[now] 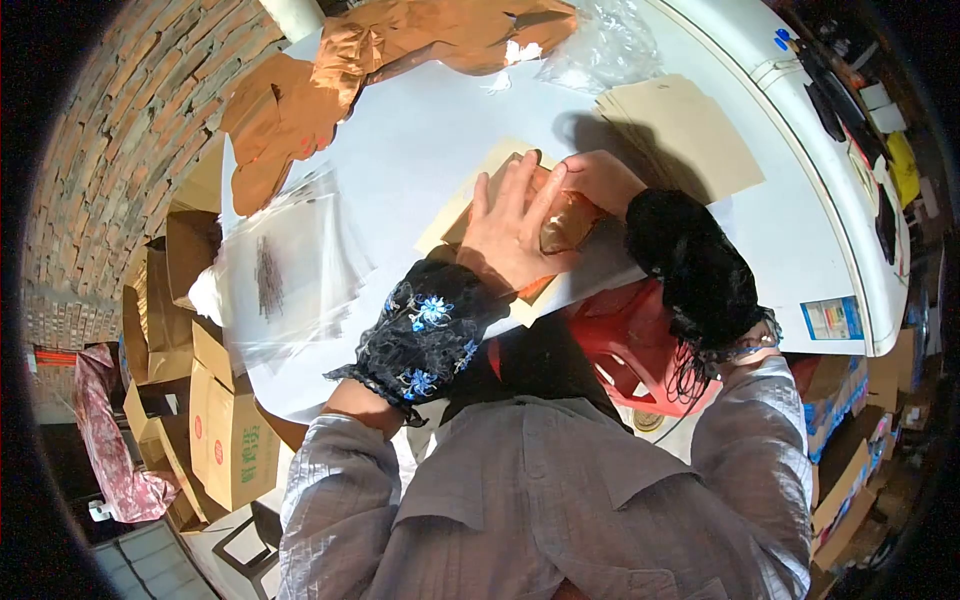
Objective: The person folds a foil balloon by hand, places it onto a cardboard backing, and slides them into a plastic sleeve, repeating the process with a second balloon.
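My left hand point(514, 222) lies with fingers spread over a copper-coloured foil piece point(568, 224). Under the foil is a tan card sheet point(437, 229), set at a slant near the table's front edge. Against the far right side of the foil is my right hand point(604, 184). Its fingers curl inward and their tips are hidden, so what they grip cannot be made out. Dark sleeve covers are on both forearms; the left one point(425, 312) has blue flowers.
A stack of clear plastic sleeves point(300, 275) lies on the white table point(420, 125) at left. Crumpled copper foil point(280, 125) spreads along the back, beside a clear plastic bag point(610, 45). Tan sheets point(690, 135) are fanned at right. Cardboard boxes point(235, 430) and a red stool point(640, 335) stand below.
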Action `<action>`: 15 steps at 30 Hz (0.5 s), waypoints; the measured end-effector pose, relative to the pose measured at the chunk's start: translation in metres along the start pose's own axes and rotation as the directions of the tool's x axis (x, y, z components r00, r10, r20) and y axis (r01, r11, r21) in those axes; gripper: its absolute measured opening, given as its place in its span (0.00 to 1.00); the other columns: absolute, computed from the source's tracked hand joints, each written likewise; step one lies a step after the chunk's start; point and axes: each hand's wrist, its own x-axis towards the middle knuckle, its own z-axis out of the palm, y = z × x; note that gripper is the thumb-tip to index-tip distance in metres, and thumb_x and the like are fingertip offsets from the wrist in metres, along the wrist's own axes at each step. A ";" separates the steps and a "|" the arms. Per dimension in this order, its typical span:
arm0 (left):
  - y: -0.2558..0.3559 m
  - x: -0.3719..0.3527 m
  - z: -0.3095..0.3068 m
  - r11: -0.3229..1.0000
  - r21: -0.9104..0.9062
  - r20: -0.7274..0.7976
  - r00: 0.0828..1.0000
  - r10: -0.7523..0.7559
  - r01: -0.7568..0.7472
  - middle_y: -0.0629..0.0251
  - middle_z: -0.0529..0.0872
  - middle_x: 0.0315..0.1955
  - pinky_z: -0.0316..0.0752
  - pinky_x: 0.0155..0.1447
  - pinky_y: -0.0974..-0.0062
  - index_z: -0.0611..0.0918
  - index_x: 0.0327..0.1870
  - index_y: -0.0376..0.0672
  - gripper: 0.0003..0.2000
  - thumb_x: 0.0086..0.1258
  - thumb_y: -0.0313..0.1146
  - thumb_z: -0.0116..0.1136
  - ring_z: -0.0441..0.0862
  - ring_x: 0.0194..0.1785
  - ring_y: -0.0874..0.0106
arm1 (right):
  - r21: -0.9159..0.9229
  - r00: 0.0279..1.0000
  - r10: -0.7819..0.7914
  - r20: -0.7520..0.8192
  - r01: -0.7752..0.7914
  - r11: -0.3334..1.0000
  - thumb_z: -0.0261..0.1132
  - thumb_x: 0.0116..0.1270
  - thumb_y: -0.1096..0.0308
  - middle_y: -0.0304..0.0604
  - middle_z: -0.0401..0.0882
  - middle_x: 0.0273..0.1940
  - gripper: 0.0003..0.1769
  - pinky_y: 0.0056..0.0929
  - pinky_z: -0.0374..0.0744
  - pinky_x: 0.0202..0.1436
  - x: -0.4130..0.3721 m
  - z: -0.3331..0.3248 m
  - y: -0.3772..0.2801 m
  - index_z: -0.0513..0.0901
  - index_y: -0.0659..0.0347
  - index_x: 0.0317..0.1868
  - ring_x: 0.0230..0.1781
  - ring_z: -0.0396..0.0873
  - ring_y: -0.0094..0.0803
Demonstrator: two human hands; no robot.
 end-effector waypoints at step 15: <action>0.001 -0.001 0.002 0.999 -0.037 -0.009 1.000 0.013 -0.013 0.52 0.64 0.65 0.44 0.74 0.36 0.61 0.73 0.50 0.47 0.53 0.59 0.68 0.55 0.75 0.51 | 0.087 0.977 0.212 0.027 -0.214 0.973 0.63 0.61 0.62 0.49 0.86 0.34 0.14 0.33 0.78 0.44 0.002 -0.011 -0.020 0.85 0.67 0.37 0.36 0.83 0.35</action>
